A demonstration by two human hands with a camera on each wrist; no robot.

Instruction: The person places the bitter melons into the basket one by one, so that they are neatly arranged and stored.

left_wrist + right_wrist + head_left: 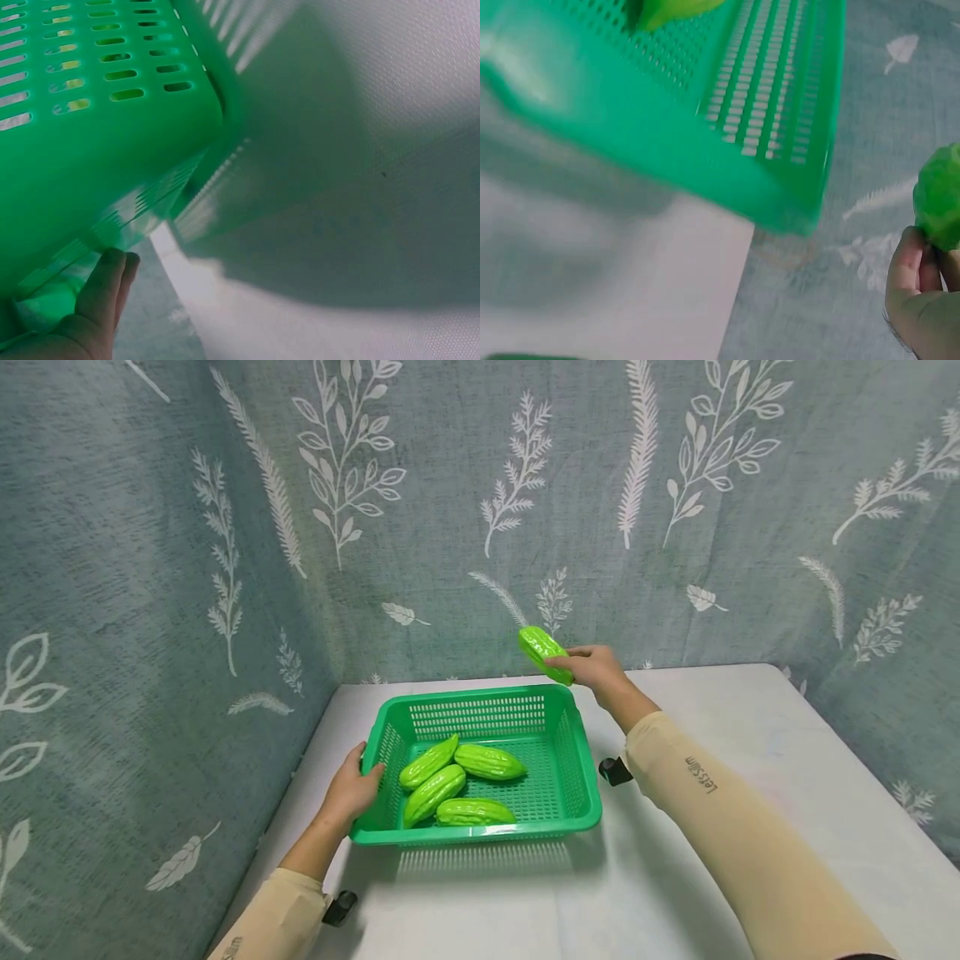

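Note:
A green plastic basket [480,835] with slotted walls is in the middle of the head view, over the white table. Several bright green bitter melons [491,762] lie inside it, mostly toward its left half. My left hand [352,789] grips the left side of the basket, thumb at the rim and fingers outside; in the left wrist view its fingers [101,289] reach along the outer wall. Beyond the basket's back right corner, my right hand [596,668] holds another bitter melon [542,647] up above rim height, pinched by one end.
The white table [720,727] extends to the right of the basket. Grey-green cloth [450,527] with white leaf prints hangs behind the table and along both sides. A small black device [615,771] sits at the right wrist, another [341,907] at the left.

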